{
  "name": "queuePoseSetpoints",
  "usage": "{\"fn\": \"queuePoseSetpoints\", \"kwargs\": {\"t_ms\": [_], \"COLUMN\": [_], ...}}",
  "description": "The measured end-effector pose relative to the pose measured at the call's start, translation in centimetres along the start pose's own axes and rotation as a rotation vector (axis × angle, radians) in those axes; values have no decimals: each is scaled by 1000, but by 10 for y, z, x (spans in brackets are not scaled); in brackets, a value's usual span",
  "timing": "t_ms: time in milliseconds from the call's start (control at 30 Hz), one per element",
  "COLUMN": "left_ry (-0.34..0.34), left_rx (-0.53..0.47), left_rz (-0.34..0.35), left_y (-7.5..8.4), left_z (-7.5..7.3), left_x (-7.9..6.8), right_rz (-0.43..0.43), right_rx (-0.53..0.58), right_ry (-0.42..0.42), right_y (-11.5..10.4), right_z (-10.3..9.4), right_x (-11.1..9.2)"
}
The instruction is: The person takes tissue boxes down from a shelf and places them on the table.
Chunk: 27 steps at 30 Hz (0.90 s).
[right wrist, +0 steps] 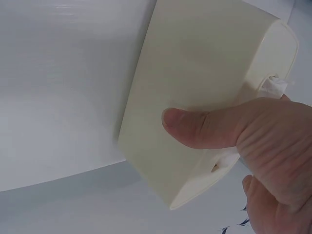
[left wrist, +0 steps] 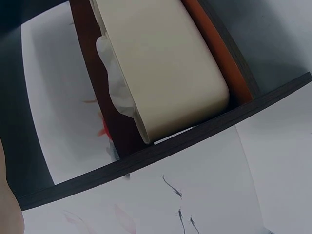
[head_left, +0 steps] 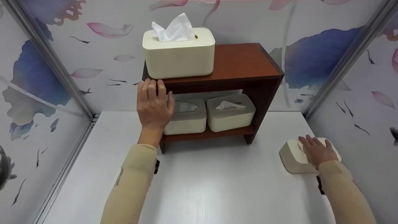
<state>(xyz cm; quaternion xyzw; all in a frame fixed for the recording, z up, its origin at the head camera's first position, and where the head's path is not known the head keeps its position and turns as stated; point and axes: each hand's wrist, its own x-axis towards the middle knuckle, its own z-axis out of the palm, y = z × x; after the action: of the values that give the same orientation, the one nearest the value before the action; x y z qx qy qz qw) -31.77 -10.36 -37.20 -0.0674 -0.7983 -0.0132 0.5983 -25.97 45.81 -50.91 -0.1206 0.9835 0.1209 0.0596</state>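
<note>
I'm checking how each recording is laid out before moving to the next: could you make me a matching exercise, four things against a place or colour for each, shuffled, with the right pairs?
Things
1. Left hand
2. Right hand
3. Shelf
4. Tabletop

Places or colours
A. Reddish brown
B. On a tissue box standing to the right of the shelf in the head view
C. White
D. At the shelf's upper front edge, near its left end in the head view

Right pairs
1-D, 2-B, 3-A, 4-C
</note>
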Motion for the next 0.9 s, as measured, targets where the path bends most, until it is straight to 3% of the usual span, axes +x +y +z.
{"fn": "queuePoseSetpoints", "kwargs": {"t_ms": [133,300,400,667,900], "left_ry": [-1,-7,-8,-8,1], "left_rx": [-5,-12,-15,-6,-1], "left_rz": [0,-2,-5,-7,2], "left_y": [1,2,1,1,2], "left_z": [0,0,0,1,3], "left_x": [1,-1,-2,-2,-3], "right_rz": [1,27,20,-50,-118], "right_rx": [41,314,397,469,442], "right_ry": [-39,-111,-106,-17,-1], "right_y": [1,3,2,-15,-39], "right_z": [-3,-5,-7,-26,-40], "right_x": [-2,0,2,10,20]}}
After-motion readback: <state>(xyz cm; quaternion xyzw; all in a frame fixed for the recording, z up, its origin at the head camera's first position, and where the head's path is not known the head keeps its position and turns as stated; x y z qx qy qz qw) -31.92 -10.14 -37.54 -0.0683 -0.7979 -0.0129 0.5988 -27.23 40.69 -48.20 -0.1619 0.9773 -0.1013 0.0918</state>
